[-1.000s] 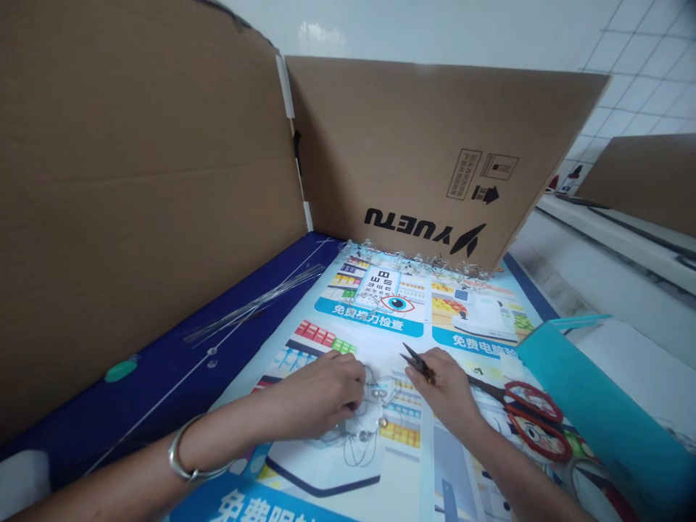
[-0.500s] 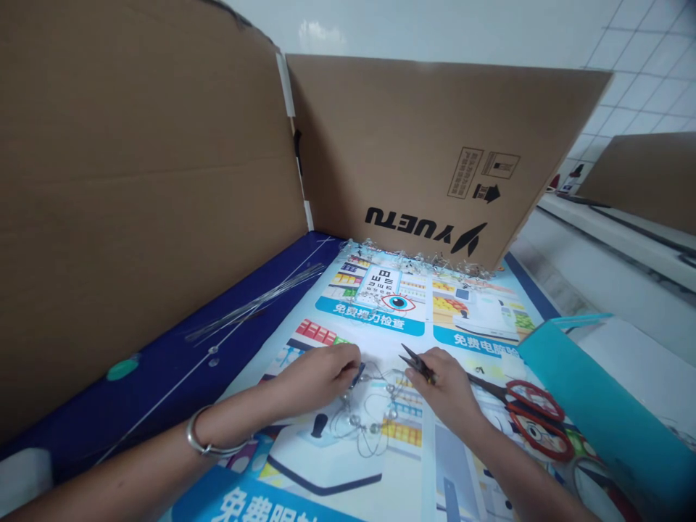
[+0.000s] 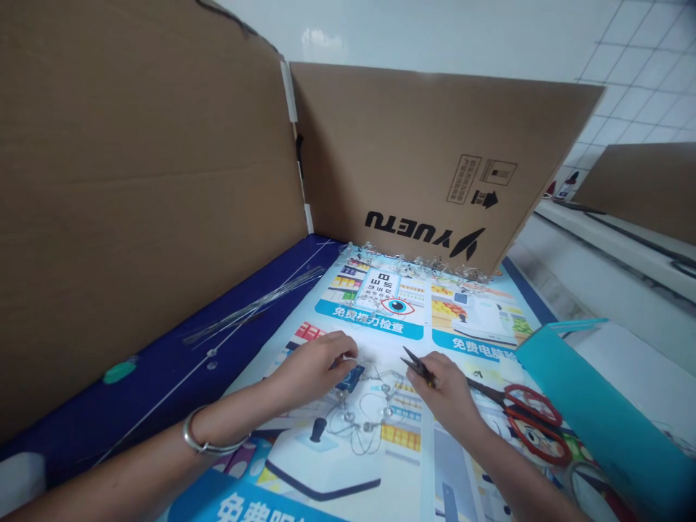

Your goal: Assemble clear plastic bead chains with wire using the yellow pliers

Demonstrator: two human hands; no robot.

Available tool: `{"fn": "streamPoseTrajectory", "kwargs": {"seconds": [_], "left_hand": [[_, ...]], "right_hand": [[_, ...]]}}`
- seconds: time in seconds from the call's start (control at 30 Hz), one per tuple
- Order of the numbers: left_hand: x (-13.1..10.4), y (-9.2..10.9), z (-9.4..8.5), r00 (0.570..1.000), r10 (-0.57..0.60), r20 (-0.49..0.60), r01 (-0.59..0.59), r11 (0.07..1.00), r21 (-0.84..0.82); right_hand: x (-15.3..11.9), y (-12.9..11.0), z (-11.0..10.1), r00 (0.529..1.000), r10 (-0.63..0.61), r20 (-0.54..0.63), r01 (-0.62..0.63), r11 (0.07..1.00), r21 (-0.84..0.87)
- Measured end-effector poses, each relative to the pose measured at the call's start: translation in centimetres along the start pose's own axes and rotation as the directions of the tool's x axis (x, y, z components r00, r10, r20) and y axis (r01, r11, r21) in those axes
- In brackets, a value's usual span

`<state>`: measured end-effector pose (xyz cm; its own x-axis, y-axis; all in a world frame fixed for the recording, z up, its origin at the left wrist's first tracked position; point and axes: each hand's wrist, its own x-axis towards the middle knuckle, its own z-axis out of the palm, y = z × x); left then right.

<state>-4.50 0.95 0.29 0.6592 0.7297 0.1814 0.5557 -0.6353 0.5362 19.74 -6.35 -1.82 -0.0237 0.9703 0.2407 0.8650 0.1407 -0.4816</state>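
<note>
My left hand (image 3: 320, 362), with a silver bangle (image 3: 209, 441) on the wrist, has its thumb and fingers bent toward each other beside a loop of thin wire with clear beads (image 3: 367, 426). Whatever lies between those fingertips is too small to make out. Small dark-tipped pliers (image 3: 421, 367) are in my right hand (image 3: 449, 391), their jaws slightly apart and pointing up and left. The pliers do not touch the wire loop, which lies on the printed sheet (image 3: 375, 355) between my hands.
Red-handled scissors (image 3: 536, 424) lie right of my right hand, beside a teal box (image 3: 603, 413). Beaded wire pieces (image 3: 435, 267) line the back cardboard panel (image 3: 424, 145). A bundle of straight wires (image 3: 253, 306) rests on the blue surface at left.
My left hand has risen slightly and its fingers have loosened. The beaded loop has shifted a little to the left. My right hand still holds the pliers.
</note>
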Motion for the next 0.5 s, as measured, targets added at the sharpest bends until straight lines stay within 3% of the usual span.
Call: {"fn": "streamPoseTrajectory", "kwargs": {"seconds": [0.17, 0.5], "left_hand": [[1.1, 1.0, 0.1, 0.992, 0.123, 0.002, -0.123, 0.992, -0.018], [3.3, 1.9, 3.8, 0.987, 0.152, 0.059, -0.154, 0.988, 0.027]], "right_hand": [[0.2, -0.5, 0.1, 0.999, 0.038, 0.021, -0.037, 0.999, -0.035], [0.4, -1.7, 0.2, 0.994, 0.031, 0.105, -0.017, 0.991, -0.130]]}}
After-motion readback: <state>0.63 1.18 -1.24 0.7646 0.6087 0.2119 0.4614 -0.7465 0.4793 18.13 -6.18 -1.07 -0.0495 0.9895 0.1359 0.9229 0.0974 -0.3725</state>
